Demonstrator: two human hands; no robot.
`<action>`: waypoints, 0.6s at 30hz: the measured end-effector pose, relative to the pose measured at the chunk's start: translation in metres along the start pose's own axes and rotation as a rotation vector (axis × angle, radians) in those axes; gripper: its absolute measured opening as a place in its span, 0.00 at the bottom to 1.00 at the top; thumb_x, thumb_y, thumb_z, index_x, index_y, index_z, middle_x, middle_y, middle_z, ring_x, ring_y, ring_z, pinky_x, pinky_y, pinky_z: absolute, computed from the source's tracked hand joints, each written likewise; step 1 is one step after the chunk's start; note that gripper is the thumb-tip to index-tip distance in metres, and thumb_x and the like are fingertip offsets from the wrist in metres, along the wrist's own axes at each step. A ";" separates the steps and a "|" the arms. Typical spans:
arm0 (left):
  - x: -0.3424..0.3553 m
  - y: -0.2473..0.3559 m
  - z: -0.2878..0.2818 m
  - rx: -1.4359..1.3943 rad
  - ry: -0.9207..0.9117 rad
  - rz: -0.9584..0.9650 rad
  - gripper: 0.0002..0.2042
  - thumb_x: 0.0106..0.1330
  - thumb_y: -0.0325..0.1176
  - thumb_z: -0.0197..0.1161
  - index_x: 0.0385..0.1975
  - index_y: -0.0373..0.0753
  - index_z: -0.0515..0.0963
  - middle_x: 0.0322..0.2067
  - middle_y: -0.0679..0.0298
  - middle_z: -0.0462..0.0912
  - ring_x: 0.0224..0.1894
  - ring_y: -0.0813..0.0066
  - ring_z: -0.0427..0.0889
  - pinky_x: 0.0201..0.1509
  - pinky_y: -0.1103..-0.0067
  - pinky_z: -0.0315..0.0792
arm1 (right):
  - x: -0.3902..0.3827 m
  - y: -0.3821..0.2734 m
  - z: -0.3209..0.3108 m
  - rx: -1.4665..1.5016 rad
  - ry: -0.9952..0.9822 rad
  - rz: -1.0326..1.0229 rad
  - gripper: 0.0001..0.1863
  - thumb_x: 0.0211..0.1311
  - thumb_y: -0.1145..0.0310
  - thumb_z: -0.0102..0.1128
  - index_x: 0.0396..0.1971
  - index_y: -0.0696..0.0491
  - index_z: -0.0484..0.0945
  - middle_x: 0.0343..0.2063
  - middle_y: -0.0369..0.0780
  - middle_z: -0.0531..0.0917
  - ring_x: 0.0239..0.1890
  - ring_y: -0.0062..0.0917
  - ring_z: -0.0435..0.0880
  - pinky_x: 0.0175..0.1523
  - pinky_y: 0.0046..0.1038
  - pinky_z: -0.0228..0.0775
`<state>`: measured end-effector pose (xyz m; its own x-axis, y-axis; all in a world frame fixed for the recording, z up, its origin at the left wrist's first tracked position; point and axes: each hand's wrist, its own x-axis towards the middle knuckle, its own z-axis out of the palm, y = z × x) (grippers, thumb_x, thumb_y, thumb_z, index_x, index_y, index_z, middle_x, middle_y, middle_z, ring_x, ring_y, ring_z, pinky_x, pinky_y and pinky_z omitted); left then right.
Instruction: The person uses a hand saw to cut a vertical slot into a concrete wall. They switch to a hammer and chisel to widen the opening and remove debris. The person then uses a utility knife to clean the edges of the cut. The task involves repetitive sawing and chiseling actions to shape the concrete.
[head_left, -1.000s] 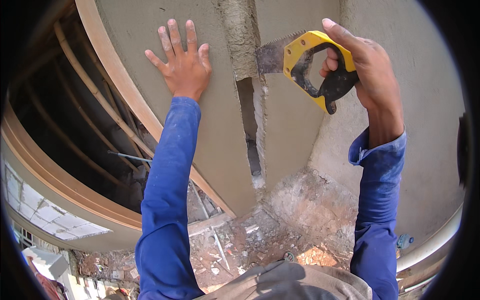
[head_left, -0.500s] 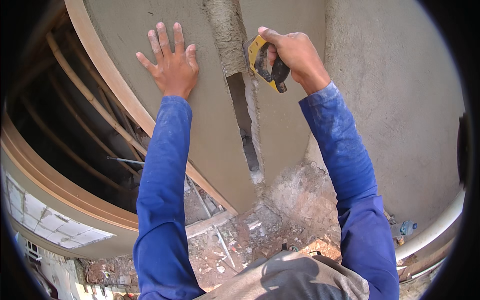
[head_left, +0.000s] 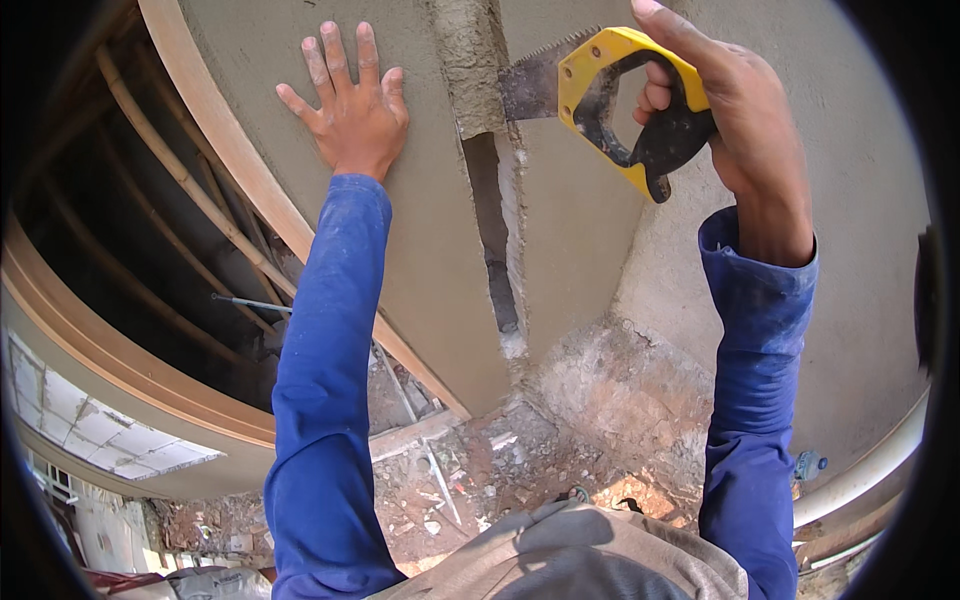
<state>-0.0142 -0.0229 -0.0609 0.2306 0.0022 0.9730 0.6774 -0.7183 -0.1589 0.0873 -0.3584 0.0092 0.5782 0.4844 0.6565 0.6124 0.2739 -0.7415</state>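
My left hand [head_left: 357, 112] lies flat on the grey plastered wall [head_left: 430, 270], its fingers spread, left of a vertical slot. In my right hand [head_left: 745, 120] is a hand saw [head_left: 640, 110] with a yellow and black handle; my fingers wrap through the grip. Its toothed blade [head_left: 545, 80] points left, and the tip goes in at the edge of the slot, where the rest of it is hidden. Rough mortar [head_left: 470, 70] fills the slot's upper part. Below that, the slot [head_left: 490, 215] gapes as a dark hollow with a broken pale edge.
A wooden frame [head_left: 215, 120] borders a dark opening with bamboo poles [head_left: 180, 175] on the left. Rubble [head_left: 460, 480] and a thin stick cover the ground below. At right are a white pipe [head_left: 865, 460] and a plastic bottle [head_left: 810, 465].
My right hand has drawn the saw to the right, so much more of its blade shows outside the slot. My left hand stays flat on the wall.
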 end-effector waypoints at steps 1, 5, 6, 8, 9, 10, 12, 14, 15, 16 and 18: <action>0.005 0.005 0.001 0.002 0.024 -0.011 0.30 0.75 0.55 0.45 0.75 0.61 0.51 0.77 0.66 0.45 0.79 0.61 0.43 0.74 0.39 0.31 | 0.000 -0.001 0.001 -0.031 0.038 0.027 0.25 0.59 0.45 0.68 0.21 0.55 0.81 0.15 0.37 0.79 0.22 0.24 0.84 0.33 0.23 0.78; 0.014 0.020 0.006 -0.019 -0.013 0.009 0.29 0.76 0.54 0.43 0.75 0.61 0.51 0.77 0.66 0.45 0.79 0.62 0.41 0.74 0.40 0.30 | 0.052 0.089 0.059 -0.190 0.057 0.328 0.29 0.59 0.45 0.67 0.15 0.57 0.79 0.14 0.38 0.77 0.17 0.24 0.71 0.34 0.24 0.67; 0.015 0.014 0.008 -0.022 -0.012 0.016 0.29 0.76 0.54 0.42 0.75 0.61 0.51 0.77 0.66 0.45 0.79 0.62 0.41 0.74 0.40 0.30 | 0.055 0.078 0.059 -0.186 0.047 0.281 0.28 0.59 0.45 0.67 0.16 0.58 0.79 0.14 0.38 0.77 0.17 0.23 0.72 0.34 0.24 0.68; 0.009 0.005 0.006 -0.022 -0.030 0.031 0.29 0.76 0.54 0.42 0.75 0.61 0.51 0.77 0.65 0.44 0.79 0.61 0.40 0.74 0.40 0.30 | 0.041 0.052 0.051 -0.169 0.018 0.204 0.28 0.59 0.45 0.67 0.17 0.58 0.80 0.15 0.38 0.78 0.18 0.22 0.74 0.34 0.24 0.70; 0.015 0.000 0.005 0.009 0.002 0.005 0.28 0.76 0.54 0.42 0.75 0.61 0.51 0.77 0.65 0.44 0.79 0.61 0.41 0.74 0.40 0.30 | 0.029 0.021 0.034 -0.043 0.054 0.086 0.29 0.59 0.46 0.66 0.14 0.58 0.78 0.13 0.39 0.76 0.15 0.24 0.73 0.28 0.28 0.68; 0.018 0.002 -0.001 0.030 0.017 -0.012 0.28 0.76 0.54 0.41 0.75 0.62 0.51 0.77 0.65 0.45 0.79 0.61 0.41 0.74 0.40 0.31 | 0.016 0.004 0.020 0.084 0.093 -0.008 0.30 0.59 0.47 0.64 0.12 0.59 0.77 0.10 0.40 0.75 0.13 0.27 0.72 0.23 0.32 0.66; 0.021 0.020 0.004 -0.021 0.040 -0.014 0.28 0.76 0.54 0.41 0.75 0.62 0.52 0.77 0.64 0.45 0.79 0.61 0.41 0.74 0.40 0.30 | 0.016 0.010 0.019 0.022 0.154 0.053 0.28 0.60 0.45 0.65 0.20 0.58 0.80 0.15 0.38 0.78 0.17 0.23 0.79 0.29 0.26 0.75; 0.015 0.027 0.004 -0.062 0.054 -0.010 0.28 0.76 0.54 0.41 0.75 0.62 0.52 0.77 0.64 0.44 0.79 0.61 0.41 0.74 0.39 0.30 | 0.038 0.039 0.022 -0.003 0.110 0.097 0.28 0.61 0.43 0.65 0.28 0.59 0.82 0.18 0.37 0.80 0.20 0.22 0.82 0.32 0.24 0.79; 0.010 0.026 0.004 -0.074 0.032 -0.004 0.29 0.76 0.55 0.42 0.75 0.62 0.51 0.77 0.65 0.44 0.79 0.60 0.41 0.74 0.39 0.30 | 0.041 0.033 0.022 -0.015 0.084 0.166 0.26 0.64 0.48 0.63 0.23 0.59 0.83 0.16 0.39 0.80 0.18 0.22 0.80 0.28 0.24 0.73; 0.014 0.016 0.009 -0.056 0.032 0.000 0.30 0.75 0.55 0.44 0.75 0.62 0.50 0.77 0.65 0.44 0.79 0.60 0.41 0.74 0.39 0.29 | 0.048 0.023 0.028 -0.006 0.043 0.207 0.25 0.67 0.52 0.61 0.19 0.60 0.83 0.14 0.41 0.81 0.16 0.23 0.78 0.25 0.24 0.67; 0.005 0.007 0.003 -0.049 -0.005 0.021 0.30 0.74 0.55 0.44 0.76 0.62 0.50 0.77 0.65 0.43 0.79 0.60 0.41 0.73 0.38 0.29 | 0.031 0.001 0.031 0.009 0.037 0.255 0.26 0.68 0.54 0.59 0.16 0.59 0.81 0.13 0.40 0.79 0.14 0.22 0.75 0.22 0.27 0.63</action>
<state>-0.0066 -0.0262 -0.0580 0.2477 -0.0096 0.9688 0.6373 -0.7515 -0.1704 0.0887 -0.3176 0.0248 0.7329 0.5080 0.4525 0.4395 0.1542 -0.8849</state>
